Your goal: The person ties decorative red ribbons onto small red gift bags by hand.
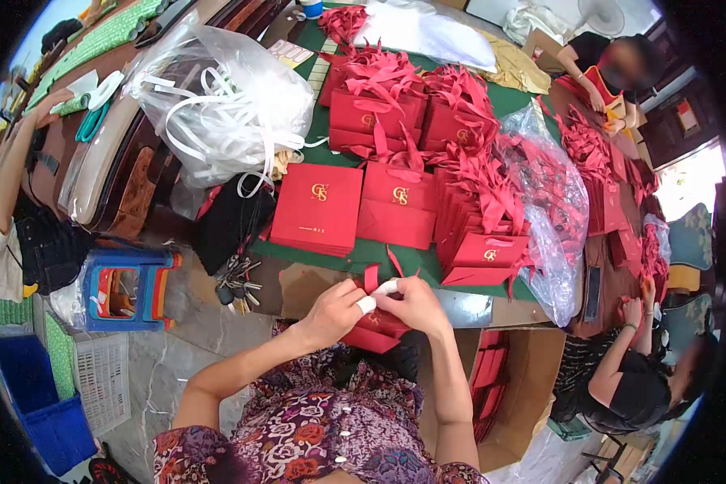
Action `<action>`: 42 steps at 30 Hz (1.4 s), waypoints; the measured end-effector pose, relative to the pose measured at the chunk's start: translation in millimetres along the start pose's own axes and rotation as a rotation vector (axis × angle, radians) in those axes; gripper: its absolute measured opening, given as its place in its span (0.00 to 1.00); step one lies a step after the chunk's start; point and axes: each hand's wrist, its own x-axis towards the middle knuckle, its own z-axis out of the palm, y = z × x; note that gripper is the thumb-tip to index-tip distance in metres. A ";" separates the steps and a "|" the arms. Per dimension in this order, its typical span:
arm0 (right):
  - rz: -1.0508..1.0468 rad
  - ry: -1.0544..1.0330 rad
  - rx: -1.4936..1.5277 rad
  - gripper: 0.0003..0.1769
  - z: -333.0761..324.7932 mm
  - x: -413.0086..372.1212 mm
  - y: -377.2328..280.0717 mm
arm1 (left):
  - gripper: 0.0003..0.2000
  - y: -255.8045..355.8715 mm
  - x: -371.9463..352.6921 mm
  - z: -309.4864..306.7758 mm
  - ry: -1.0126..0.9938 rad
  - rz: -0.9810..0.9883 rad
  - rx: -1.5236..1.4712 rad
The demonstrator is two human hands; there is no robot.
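Lower centre: left hand (334,310) and right hand (418,306), each grip pinching the red ribbon (371,278) above a red bag (376,331); best kept taut, fingertips close.

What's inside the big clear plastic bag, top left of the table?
White ribbon strips fill the clear plastic bag, some trailing out. Its bottom is hidden behind a black bag.

looks like a small hand-assembly workshop: stacks of red gift bags (395,202) all over a green table (330,121), sack of white ribbon (225,105), co-workers (621,379) seated around it
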 end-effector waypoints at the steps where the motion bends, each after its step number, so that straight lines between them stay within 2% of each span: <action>1: 0.021 -0.022 0.083 0.13 0.1 1.9 3.3 | 0.10 -1.3 -0.3 1.1 0.000 0.003 -0.001; 4: 0.079 0.079 0.124 0.13 13.9 4.9 11.1 | 0.11 -4.7 1.7 1.6 0.028 -0.015 -0.032; 5: 0.071 0.171 0.155 0.12 25.0 5.8 20.5 | 0.11 -3.9 3.7 -0.9 0.028 -0.086 -0.070; 6: 0.071 0.171 0.154 0.12 30.0 6.9 19.1 | 0.11 -3.7 4.7 -2.2 0.028 -0.158 -0.108; 8: 0.106 0.442 0.299 0.10 37.3 8.9 15.8 | 0.11 -4.6 0.4 1.0 0.014 -0.196 -0.150; 9: 0.115 0.490 0.337 0.09 37.9 10.3 14.8 | 0.12 -4.9 -0.7 1.8 -0.002 -0.231 -0.190; 10: 0.113 0.493 0.339 0.09 39.6 11.2 14.3 | 0.12 -5.4 -0.9 2.1 -0.003 -0.228 -0.188; 13: 0.024 0.507 0.335 0.09 42.7 7.6 16.1 | 0.15 0.2 8.0 -1.3 0.021 -0.517 -0.251; 14: -0.009 0.472 0.353 0.09 41.6 5.5 16.5 | 0.15 -0.8 10.1 0.0 0.020 -0.515 -0.255; 16: -0.077 0.393 0.385 0.09 38.5 2.5 15.9 | 0.14 -3.9 12.4 4.4 -0.074 -0.497 -0.019; 17: -0.106 0.452 0.272 0.09 33.1 -1.0 15.8 | 0.13 -8.0 13.5 10.7 -0.058 -0.491 -0.002; 18: -0.067 0.490 0.253 0.10 25.1 -5.0 14.4 | 0.13 -10.2 14.0 11.7 -0.058 -0.493 -0.003; 20: 0.082 0.605 0.454 0.10 16.1 -13.6 14.2 | 0.09 -13.5 16.0 13.0 -0.033 -0.542 -0.089; 21: 0.056 0.659 0.333 0.11 8.8 -18.6 16.3 | 0.09 -13.6 16.7 13.0 -0.033 -0.542 -0.091; 22: 0.115 0.706 0.234 0.11 4.2 -23.3 13.3 | 0.08 -13.3 17.3 12.4 -0.032 -0.574 -0.126; 27: 0.164 0.675 -0.141 0.13 10.4 -23.2 13.4 | 0.07 -8.7 19.3 13.5 0.010 -0.581 -0.150; 31: 0.198 0.714 -0.194 0.11 17.3 -11.0 17.6 | 0.07 -4.0 19.1 12.1 0.036 -0.600 -0.164; 34: 0.066 0.714 -0.037 0.10 18.7 -11.1 19.5 | 0.08 -0.9 20.0 13.4 0.062 -0.591 -0.202; 36: 0.054 0.532 0.330 0.08 18.1 -16.4 18.2 | 0.08 1.2 20.9 15.1 0.076 -0.591 -0.231; 37: 0.061 0.446 0.329 0.10 17.4 -18.5 20.2 | 0.08 2.8 22.3 15.7 0.077 -0.593 -0.244; 42: 0.025 0.386 0.448 0.11 21.7 -19.3 18.1 | 0.08 6.9 27.4 16.1 0.080 -0.564 -0.249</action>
